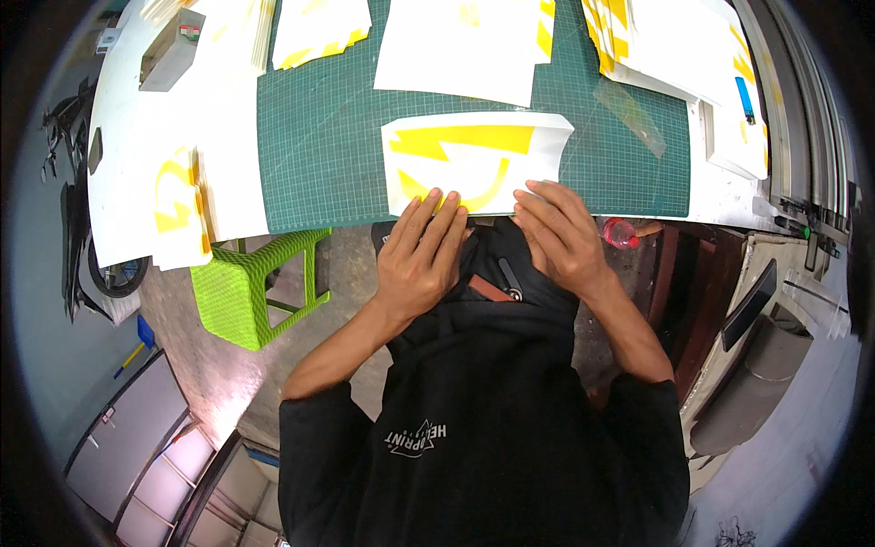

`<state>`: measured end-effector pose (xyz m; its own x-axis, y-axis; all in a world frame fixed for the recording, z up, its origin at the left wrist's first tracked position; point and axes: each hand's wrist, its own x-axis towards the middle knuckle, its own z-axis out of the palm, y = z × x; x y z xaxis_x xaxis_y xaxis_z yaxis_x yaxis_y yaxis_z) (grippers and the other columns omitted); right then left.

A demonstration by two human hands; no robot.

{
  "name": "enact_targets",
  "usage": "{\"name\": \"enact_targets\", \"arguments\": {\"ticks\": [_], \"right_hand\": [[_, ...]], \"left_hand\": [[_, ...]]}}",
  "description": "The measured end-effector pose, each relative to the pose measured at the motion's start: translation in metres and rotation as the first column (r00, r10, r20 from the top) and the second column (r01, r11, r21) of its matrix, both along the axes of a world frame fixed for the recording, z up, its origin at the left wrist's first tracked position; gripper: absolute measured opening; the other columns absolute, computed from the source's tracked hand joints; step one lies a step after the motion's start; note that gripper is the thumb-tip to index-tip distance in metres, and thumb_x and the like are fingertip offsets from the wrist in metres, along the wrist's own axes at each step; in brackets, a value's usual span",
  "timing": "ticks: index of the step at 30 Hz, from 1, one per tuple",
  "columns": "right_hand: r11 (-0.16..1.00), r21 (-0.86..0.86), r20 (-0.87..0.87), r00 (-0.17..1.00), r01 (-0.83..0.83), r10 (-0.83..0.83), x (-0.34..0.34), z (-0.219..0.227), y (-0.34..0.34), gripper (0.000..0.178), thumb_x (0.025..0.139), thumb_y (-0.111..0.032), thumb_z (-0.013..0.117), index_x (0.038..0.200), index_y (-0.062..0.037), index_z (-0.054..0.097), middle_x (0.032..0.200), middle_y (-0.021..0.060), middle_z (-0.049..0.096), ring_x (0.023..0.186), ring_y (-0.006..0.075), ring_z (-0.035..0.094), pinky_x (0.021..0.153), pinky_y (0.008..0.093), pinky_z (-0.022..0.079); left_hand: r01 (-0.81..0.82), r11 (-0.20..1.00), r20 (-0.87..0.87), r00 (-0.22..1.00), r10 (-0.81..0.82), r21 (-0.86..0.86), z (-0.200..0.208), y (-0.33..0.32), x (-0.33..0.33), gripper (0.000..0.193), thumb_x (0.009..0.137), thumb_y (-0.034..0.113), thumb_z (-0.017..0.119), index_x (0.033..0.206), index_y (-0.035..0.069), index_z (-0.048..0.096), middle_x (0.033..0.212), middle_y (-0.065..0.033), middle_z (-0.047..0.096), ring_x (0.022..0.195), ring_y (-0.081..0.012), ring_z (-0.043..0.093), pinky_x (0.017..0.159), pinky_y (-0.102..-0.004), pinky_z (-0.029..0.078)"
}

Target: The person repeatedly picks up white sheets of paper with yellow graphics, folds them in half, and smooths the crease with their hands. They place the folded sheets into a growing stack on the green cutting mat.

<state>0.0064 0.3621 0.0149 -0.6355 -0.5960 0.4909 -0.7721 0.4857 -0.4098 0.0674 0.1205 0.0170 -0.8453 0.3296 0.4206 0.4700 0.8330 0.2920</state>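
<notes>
A white paper piece with yellow printed shapes [474, 159] lies at the near edge of the green cutting mat [319, 146]. On its lower left edge rest the stretched fingers of my left hand [421, 255], lying flat. My right hand [565, 239] has its fingers extended over the lower right edge of the same piece, the thumb tucked low and partly hidden. Just beyond lies a larger white sheet [456, 55], apart from the piece under my hands.
Stacks of yellow-and-white printed sheets stand at the left [178, 205], far left [319, 27] and far right [674, 46]. A grey metal block [171, 53] sits far left; a blue cutter [745, 98] lies right. Below the table are a green stool [237, 292] and a bottle [620, 233].
</notes>
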Motion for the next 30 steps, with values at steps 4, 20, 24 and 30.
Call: {"name": "enact_targets", "arguments": {"ticks": [4, 20, 24, 30], "right_hand": [[1.000, -0.006, -0.002, 1.000, -0.012, 0.012, 0.000, -0.001, 0.001, 0.029, 0.083, 0.001, 0.079, 0.111, 0.0058, 0.072, 0.125, 0.0130, 0.069, 0.119, 0.0343, 0.066, 0.098, 0.0484, 0.058], [1.000, 0.003, 0.002, 1.000, -0.016, 0.016, 0.002, -0.001, 0.001, 0.028, 0.082, 0.002, 0.079, 0.109, 0.0068, 0.072, 0.125, 0.0139, 0.069, 0.118, 0.0344, 0.066, 0.096, 0.0470, 0.059], [1.000, -0.006, 0.006, 1.000, -0.005, 0.005, 0.002, 0.000, -0.002, 0.027, 0.082, 0.002, 0.079, 0.108, 0.0064, 0.073, 0.123, 0.0137, 0.070, 0.118, 0.0339, 0.067, 0.095, 0.0467, 0.060], [1.000, 0.009, 0.005, 1.000, 0.007, -0.007, 0.002, 0.002, -0.003, 0.025, 0.081, 0.003, 0.080, 0.105, 0.0062, 0.073, 0.120, 0.0134, 0.071, 0.118, 0.0333, 0.067, 0.095, 0.0468, 0.060]], "left_hand": [[-0.008, 1.000, 0.007, 1.000, 0.008, 0.009, -0.001, 0.002, 0.003, 0.037, 0.084, 0.005, 0.081, 0.120, -0.003, 0.073, 0.134, -0.0176, 0.070, 0.128, -0.0367, 0.065, 0.107, -0.0492, 0.055], [-0.025, 0.999, 0.158, 0.987, 0.032, -0.045, 0.006, 0.012, 0.012, 0.051, 0.091, 0.016, 0.079, 0.135, -0.005, 0.064, 0.147, -0.0256, 0.058, 0.141, -0.0446, 0.052, 0.117, -0.0561, 0.043], [-0.049, 0.995, 0.227, 0.971, 0.069, -0.092, 0.000, 0.028, 0.020, 0.065, 0.091, 0.026, 0.079, 0.145, -0.002, 0.057, 0.157, -0.0308, 0.043, 0.149, -0.0501, 0.038, 0.120, -0.0623, 0.036], [-0.061, 0.996, 0.212, 0.975, 0.074, -0.064, -0.003, 0.028, 0.021, 0.067, 0.089, 0.027, 0.080, 0.146, -0.002, 0.057, 0.157, -0.0301, 0.044, 0.149, -0.0496, 0.039, 0.120, -0.0623, 0.035]]}}
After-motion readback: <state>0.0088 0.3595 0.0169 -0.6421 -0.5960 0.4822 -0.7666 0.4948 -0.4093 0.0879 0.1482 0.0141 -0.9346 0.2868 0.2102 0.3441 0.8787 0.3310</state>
